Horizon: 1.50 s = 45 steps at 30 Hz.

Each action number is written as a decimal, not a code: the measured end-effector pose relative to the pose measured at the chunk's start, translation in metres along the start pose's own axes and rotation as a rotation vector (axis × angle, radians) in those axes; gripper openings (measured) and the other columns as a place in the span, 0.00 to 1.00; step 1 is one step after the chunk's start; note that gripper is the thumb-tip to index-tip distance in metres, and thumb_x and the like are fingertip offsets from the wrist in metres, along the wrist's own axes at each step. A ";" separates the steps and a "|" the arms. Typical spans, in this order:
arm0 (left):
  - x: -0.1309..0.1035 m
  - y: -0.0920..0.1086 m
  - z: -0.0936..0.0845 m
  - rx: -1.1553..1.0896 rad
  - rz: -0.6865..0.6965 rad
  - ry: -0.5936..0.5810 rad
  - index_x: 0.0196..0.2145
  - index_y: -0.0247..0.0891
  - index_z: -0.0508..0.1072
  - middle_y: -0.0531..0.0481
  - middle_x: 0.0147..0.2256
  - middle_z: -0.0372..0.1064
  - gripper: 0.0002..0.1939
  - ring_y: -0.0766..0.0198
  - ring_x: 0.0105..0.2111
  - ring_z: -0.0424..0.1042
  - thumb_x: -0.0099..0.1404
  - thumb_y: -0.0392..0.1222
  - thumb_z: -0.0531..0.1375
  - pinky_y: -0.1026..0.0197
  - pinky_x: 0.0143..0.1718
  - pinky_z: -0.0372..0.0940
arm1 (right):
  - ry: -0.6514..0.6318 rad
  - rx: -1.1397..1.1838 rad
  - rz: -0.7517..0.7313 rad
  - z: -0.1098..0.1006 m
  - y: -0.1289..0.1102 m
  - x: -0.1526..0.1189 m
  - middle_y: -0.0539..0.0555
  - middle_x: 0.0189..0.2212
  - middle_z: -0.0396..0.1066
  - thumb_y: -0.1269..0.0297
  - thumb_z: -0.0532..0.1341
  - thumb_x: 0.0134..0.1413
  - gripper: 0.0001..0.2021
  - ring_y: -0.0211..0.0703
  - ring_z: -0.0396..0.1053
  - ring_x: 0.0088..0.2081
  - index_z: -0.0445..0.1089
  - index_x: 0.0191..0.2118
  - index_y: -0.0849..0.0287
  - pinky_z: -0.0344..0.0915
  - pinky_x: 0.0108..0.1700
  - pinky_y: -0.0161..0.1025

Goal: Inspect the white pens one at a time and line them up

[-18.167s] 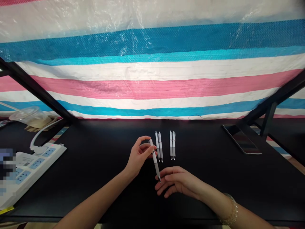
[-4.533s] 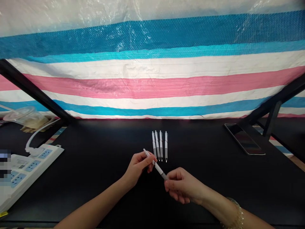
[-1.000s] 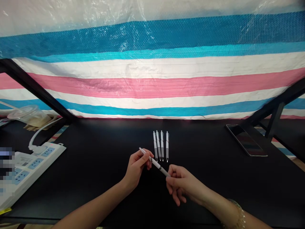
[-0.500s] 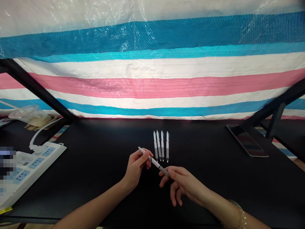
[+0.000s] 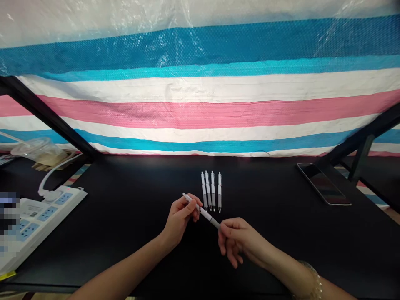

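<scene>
Between my two hands a white pen (image 5: pixel 206 215) with a grey grip slants down to the right. My left hand (image 5: pixel 179 218) pinches its upper, white part between thumb and fingers. At the lower end, the thumb and forefinger of my right hand (image 5: pixel 242 237) close on the tip, which they hide; the other fingers hang curled below. Just beyond my hands several similar white and grey pens (image 5: pixel 213 191) lie side by side on the black table (image 5: pixel 150 187), tips towards me. The rightmost one sits slightly apart from the others.
A white power strip (image 5: pixel 46 216) with a plugged-in cable lies at the left edge. Behind it is a clear plastic cup (image 5: pixel 40 150). A phone (image 5: pixel 323 183) rests at the right. Black metal bars (image 5: pixel 50 112) slope on both sides, and a striped sheet (image 5: pixel 200 87) hangs behind.
The fingers of my right hand have curled in and closed around the pen's lower end, covering its tip. My left hand and the pen have hardly moved.
</scene>
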<state>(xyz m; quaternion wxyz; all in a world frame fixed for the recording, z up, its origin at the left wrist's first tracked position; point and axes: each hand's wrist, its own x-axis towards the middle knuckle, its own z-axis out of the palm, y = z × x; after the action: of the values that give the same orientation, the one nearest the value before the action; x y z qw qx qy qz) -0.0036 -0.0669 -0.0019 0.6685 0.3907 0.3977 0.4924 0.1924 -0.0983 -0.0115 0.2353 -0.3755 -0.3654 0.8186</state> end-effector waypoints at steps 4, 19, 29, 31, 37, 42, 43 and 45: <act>0.001 -0.001 -0.001 -0.035 0.017 -0.078 0.27 0.33 0.75 0.54 0.19 0.60 0.13 0.70 0.21 0.60 0.60 0.47 0.63 0.67 0.24 0.56 | -0.059 0.114 0.097 -0.003 0.002 0.002 0.51 0.15 0.67 0.45 0.63 0.48 0.24 0.31 0.61 0.10 0.63 0.22 0.64 0.44 0.10 0.26; 0.003 0.001 0.003 0.193 0.061 -0.070 0.56 0.43 0.63 0.53 0.33 0.68 0.26 0.66 0.28 0.73 0.60 0.42 0.64 0.63 0.31 0.69 | -0.014 0.145 -0.014 0.001 -0.003 -0.003 0.64 0.38 0.74 0.55 0.60 0.55 0.19 0.51 0.74 0.38 0.73 0.42 0.68 0.69 0.35 0.40; 0.003 0.002 0.004 0.192 0.047 -0.088 0.51 0.44 0.64 0.55 0.31 0.68 0.23 0.64 0.28 0.75 0.59 0.41 0.65 0.61 0.30 0.71 | -0.042 0.172 -0.009 -0.001 -0.005 -0.004 0.65 0.40 0.73 0.60 0.60 0.55 0.16 0.49 0.73 0.41 0.73 0.43 0.68 0.67 0.43 0.44; 0.004 0.002 0.003 0.192 0.048 -0.069 0.51 0.44 0.65 0.55 0.31 0.68 0.23 0.64 0.27 0.75 0.59 0.41 0.65 0.62 0.30 0.71 | -0.036 0.174 -0.006 -0.001 -0.005 -0.004 0.65 0.40 0.73 0.60 0.60 0.55 0.16 0.51 0.73 0.41 0.73 0.42 0.69 0.67 0.43 0.45; 0.006 0.003 0.002 0.176 0.074 -0.025 0.53 0.44 0.63 0.54 0.32 0.69 0.25 0.64 0.28 0.74 0.59 0.41 0.65 0.61 0.31 0.71 | -0.024 0.182 -0.001 -0.001 -0.005 -0.003 0.65 0.38 0.74 0.60 0.62 0.53 0.16 0.56 0.73 0.43 0.73 0.42 0.69 0.67 0.43 0.46; 0.006 0.003 0.002 0.152 0.097 0.012 0.48 0.42 0.65 0.54 0.30 0.69 0.22 0.63 0.28 0.74 0.58 0.40 0.65 0.60 0.30 0.70 | -0.019 0.189 0.002 -0.002 -0.004 -0.003 0.63 0.37 0.74 0.60 0.63 0.51 0.16 0.56 0.73 0.43 0.74 0.41 0.68 0.67 0.43 0.46; 0.007 0.003 0.002 0.146 0.093 0.012 0.48 0.42 0.65 0.54 0.30 0.69 0.21 0.63 0.28 0.74 0.58 0.40 0.65 0.60 0.30 0.70 | -0.019 0.190 0.003 -0.002 -0.003 -0.003 0.63 0.38 0.74 0.60 0.63 0.51 0.16 0.56 0.73 0.43 0.74 0.41 0.68 0.67 0.43 0.46; 0.007 0.004 0.002 0.131 0.075 0.005 0.50 0.43 0.64 0.54 0.31 0.69 0.23 0.64 0.29 0.74 0.58 0.40 0.65 0.60 0.32 0.70 | -0.021 0.196 0.001 -0.003 -0.002 -0.002 0.64 0.38 0.74 0.59 0.63 0.51 0.16 0.57 0.73 0.43 0.73 0.41 0.68 0.67 0.43 0.47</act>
<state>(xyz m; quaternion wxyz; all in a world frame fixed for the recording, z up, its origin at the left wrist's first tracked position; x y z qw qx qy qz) -0.0022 -0.0595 0.0015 0.6216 0.4470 0.4159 0.4908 0.1961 -0.0969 -0.0104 0.2667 -0.3425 -0.2859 0.8543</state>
